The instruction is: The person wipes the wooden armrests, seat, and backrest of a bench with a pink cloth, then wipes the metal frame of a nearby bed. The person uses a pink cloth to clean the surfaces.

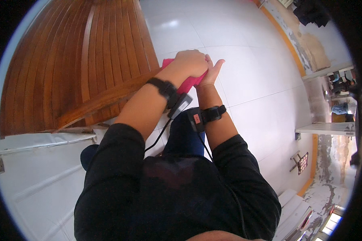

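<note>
A pinkish-red cloth [189, 85] is bunched between my two hands, above the floor. My left hand [191, 61] is curled over the cloth, and its back faces up. Against it, on the right, is my right hand [212, 70], its palm against the cloth and its thumb sticking out. Most of the right fingers are hidden behind the left hand, so their grip does not show. One end of the cloth pokes out left of the left wrist, and another hangs below the hands. Each forearm wears a black strap with a small cabled device.
Slatted brown wooden furniture [108, 60] with a thick rail [108, 98] stands close on my left. A white panelled door [45, 177] is at lower left. Pale tiles [253, 69] cover the floor. A small stool [301, 162] stands by the peeling wall at right, near an open doorway [341, 96].
</note>
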`<action>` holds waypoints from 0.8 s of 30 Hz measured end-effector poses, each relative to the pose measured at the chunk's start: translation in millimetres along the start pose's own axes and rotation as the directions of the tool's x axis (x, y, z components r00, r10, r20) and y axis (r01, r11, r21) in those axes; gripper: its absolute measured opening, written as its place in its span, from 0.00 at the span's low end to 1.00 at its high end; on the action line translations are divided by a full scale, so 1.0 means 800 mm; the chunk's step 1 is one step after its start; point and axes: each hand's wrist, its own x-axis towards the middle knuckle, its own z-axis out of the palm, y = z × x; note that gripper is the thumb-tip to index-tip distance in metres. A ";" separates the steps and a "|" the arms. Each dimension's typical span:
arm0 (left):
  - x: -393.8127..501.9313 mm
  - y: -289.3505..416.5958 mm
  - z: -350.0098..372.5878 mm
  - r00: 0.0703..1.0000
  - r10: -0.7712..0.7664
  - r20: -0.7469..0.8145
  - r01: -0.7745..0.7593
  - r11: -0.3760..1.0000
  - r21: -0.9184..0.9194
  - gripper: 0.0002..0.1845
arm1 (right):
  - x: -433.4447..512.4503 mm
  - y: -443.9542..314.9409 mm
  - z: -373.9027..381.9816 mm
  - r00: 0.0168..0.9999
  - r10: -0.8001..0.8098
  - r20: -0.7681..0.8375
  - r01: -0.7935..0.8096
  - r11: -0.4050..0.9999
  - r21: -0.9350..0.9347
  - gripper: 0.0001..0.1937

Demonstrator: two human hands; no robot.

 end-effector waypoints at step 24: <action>-0.162 -0.111 0.051 0.773 0.210 -0.598 -0.344 0.931 -0.118 0.28 | -0.124 0.044 0.007 0.899 0.437 0.029 -0.413 0.867 -0.278 0.19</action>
